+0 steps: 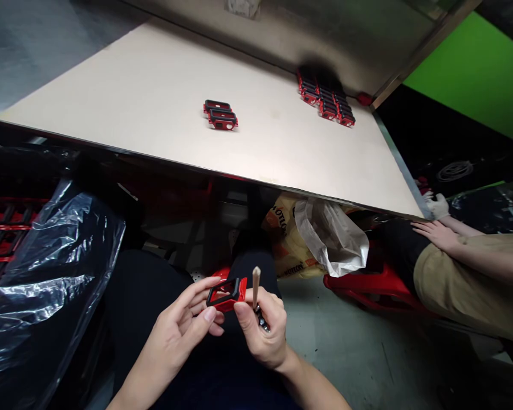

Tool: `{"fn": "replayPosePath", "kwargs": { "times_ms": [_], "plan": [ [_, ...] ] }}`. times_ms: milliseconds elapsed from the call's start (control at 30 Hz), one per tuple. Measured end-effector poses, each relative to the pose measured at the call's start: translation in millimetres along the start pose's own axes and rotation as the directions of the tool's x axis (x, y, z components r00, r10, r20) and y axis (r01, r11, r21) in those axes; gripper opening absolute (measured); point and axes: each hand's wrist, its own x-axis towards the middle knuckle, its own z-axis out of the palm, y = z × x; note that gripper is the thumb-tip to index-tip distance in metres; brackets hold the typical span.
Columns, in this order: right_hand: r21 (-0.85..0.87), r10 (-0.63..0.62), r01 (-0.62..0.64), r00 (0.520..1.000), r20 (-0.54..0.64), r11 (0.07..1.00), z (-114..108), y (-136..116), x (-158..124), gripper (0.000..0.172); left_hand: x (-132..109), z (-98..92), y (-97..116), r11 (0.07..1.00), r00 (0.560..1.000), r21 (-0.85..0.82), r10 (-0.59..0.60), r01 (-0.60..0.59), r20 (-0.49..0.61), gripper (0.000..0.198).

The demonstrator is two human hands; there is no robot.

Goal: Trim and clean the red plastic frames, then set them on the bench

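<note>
Above my lap, my left hand (pixel 183 327) has its fingers and thumb around a small red and black plastic frame (pixel 226 295) with a rectangular opening. The frame is tilted, and its right end meets my right hand (pixel 265 327). That hand is closed round a slim tool (pixel 255 285) with a pale, wood-like pointed end sticking up. A dark, shiny part of the tool shows below the thumb; its kind cannot be made out.
On the pale table (pixel 154 102) lie two similar red and black frames (pixel 220 115), with several more grouped in rows (pixel 325 99) at the back right. A plastic-covered stack (pixel 68 262) stands left. A paper-lined yellow bag (pixel 290 239) sits below the table; a seated person (pixel 465 267) is at right.
</note>
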Motion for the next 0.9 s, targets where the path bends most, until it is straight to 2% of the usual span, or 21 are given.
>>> {"fn": "replayPosePath", "kwargs": {
  "times_ms": [133,267,367,433,467,533,633,733,900],
  "plan": [
    [-0.142,-0.201,0.205,0.979,0.039,0.968,-0.1,2.0,2.4,0.016,2.6,0.1,-1.0,0.999,0.999,-0.014,-0.032,0.033,0.032,0.057],
    [-0.309,-0.409,0.464,0.884,0.228,0.831,3.1,8.0,1.3,0.025,7.9,-4.5,-7.2,0.999,0.996,-0.043,0.014,-0.011,0.085,0.061],
    [-0.375,-0.437,0.56,0.822,0.365,0.739,2.8,12.5,-0.6,0.033,9.2,-9.5,-11.6,0.997,0.989,-0.069,0.039,-0.029,0.142,0.066],
    [-0.339,-0.426,0.557,0.817,0.389,0.758,1.7,14.3,-1.9,0.035,7.5,-11.6,-13.0,0.993,0.987,-0.111,0.05,-0.033,0.151,0.072],
    [-0.3,-0.41,0.531,0.828,0.381,0.793,1.2,14.7,-2.4,0.035,6.3,-12.0,-13.4,0.99,0.987,-0.137,0.065,-0.046,0.144,0.074],
    [-0.179,-0.331,0.405,0.881,0.337,0.897,0.3,14.1,-3.3,0.038,3.7,-11.6,-13.9,0.982,0.987,-0.164,0.113,-0.094,0.111,0.076],
    [0.063,-0.11,0.096,0.954,0.278,0.993,-0.8,9.9,-3.4,0.047,2.0,-9.8,-15.9,0.965,0.973,-0.172,0.213,-0.196,0.088,0.07],
    [0.209,0.104,-0.169,0.95,0.293,0.963,-0.2,4.0,-1.6,0.05,2.7,-9.0,-19.1,0.945,0.948,-0.17,0.299,-0.278,0.11,0.062],
    [0.383,0.267,-0.386,0.906,0.328,0.84,5.1,-1.4,0.4,0.048,3.2,-10.8,-21.1,0.948,0.942,-0.125,0.308,-0.292,0.131,0.067]
  ]
}}
